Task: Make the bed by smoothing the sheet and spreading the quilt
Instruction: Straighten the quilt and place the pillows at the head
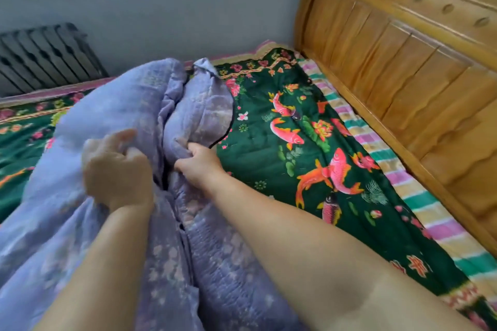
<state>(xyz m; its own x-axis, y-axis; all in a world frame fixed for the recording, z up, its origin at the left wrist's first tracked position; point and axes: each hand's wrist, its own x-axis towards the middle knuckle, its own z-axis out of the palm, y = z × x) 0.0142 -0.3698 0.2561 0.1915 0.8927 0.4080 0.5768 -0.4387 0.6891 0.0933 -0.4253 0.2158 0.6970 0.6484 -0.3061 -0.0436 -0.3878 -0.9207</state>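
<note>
A: Why is the soft purple flowered quilt (129, 121) bunched up at six o'clock?

B: The left hand (115, 166) and right hand (200, 166) both clutch its folds, likely to spread it over the green fish-print sheet (295, 148) toward two o'clock.

Bed's green fish-patterned sheet (309, 153) bears the bunched lilac quilt (113, 115).
</note>
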